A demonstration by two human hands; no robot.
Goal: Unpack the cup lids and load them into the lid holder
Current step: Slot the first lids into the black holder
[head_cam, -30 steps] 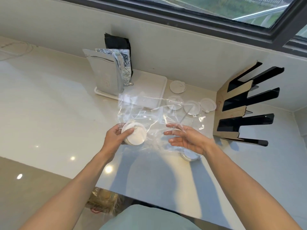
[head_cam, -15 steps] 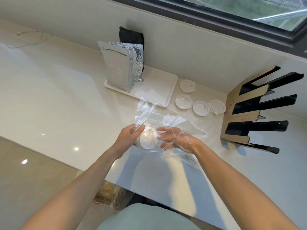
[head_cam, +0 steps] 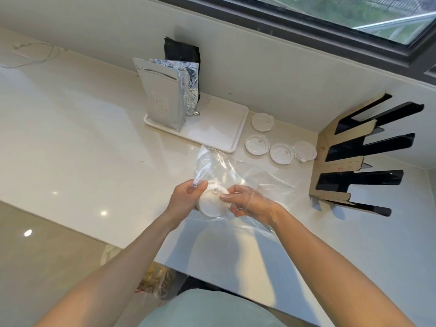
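Lids mid-unpacking, stacked white, held above the worktop inside the clear bag. Left hand clenched round stack and bag edge; right hand inside the film, seemingly pinching the stack's rim. Best drawn out straight, left grip pinning the plastic back. Then across to the lid holder, well apart on the right.

A pale glossy surface fills most of the frame, with small bright light spots at lower left. A cream wall runs behind it. At upper right a dark-framed window shows greenery. Beige floor lies at lower left.
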